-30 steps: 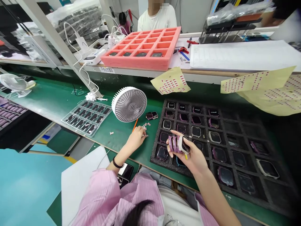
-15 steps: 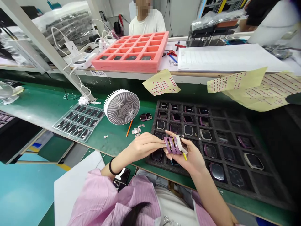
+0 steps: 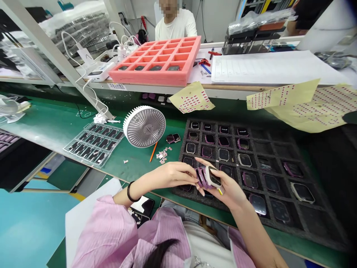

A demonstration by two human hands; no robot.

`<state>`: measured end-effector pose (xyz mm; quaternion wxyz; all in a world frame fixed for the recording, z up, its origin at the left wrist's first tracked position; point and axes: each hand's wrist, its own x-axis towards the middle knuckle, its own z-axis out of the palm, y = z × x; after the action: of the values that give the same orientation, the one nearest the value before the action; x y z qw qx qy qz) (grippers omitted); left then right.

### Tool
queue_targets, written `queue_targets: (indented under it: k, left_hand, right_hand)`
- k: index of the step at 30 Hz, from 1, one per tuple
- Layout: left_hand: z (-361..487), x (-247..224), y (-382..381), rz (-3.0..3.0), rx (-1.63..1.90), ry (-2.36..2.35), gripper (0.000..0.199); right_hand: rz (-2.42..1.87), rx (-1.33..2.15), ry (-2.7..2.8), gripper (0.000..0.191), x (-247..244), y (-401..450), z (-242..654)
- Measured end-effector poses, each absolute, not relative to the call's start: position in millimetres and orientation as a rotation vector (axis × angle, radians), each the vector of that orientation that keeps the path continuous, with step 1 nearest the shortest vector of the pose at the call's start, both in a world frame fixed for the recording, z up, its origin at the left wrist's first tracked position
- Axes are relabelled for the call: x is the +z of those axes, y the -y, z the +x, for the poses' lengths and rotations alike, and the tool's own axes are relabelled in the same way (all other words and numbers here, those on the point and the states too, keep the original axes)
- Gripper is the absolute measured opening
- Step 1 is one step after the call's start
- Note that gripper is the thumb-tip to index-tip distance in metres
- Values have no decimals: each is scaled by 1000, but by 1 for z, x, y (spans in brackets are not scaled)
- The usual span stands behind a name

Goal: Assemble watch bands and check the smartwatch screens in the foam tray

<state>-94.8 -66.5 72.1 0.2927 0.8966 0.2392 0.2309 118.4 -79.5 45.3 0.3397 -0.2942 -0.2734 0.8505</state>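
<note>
the right hand (image 3: 227, 190) clenches a stack of purple-edged watch cases (image 3: 203, 178) at 6 o'clock, the left hand (image 3: 174, 175) touching it, over a black foam tray (image 3: 326, 227) mostly filled, its 1 o'clock slots unfilled.

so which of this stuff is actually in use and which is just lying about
In use:
left hand, fingers on the watches
right hand, holding those watches
black foam tray of watches, under the hands

Seemingly just lying about:
desk fan
orange pencil
clear plastic tray
yellow sticker sheet
pink foam tray
</note>
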Motion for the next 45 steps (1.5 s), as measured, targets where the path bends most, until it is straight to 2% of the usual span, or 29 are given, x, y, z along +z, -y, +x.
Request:
queue_targets:
  k: [4,12,18,21,25,28,32,36,40,45]
  left_hand:
    - [-95,64,66,2145,662,-638,16]
    - [-98,51,70,1997,509,-623,25]
    - [-108,44,72,1957,526,-752,25]
    - [-130,30,61,1941,592,-1050,25]
    - [-158,2,53,1957,627,-1832,15]
    - [-164,-14,53,1969,559,-2000,9]
    - [-162,-18,51,1935,569,-2025,5]
    - [-156,-3,53,1964,639,-1995,6]
    - [-136,25,71,1961,980,-1749,15]
    - [-95,56,99,1499,1334,-1410,23]
  right_hand:
    - [-771,2280,798,67,46,84,122]
    - [-767,2442,924,84,38,106,120]
    - [-802,2373,865,84,32,109,109]
    - [-766,2334,822,83,32,106,105]
    - [-771,2262,776,80,31,103,107]
    - [-757,2251,762,80,30,102,106]
    - [-730,2269,770,80,31,105,99]
    - [-732,2229,753,78,33,104,89]
    - [-720,2127,738,78,36,97,81]
    - [-686,1941,723,84,44,95,81]
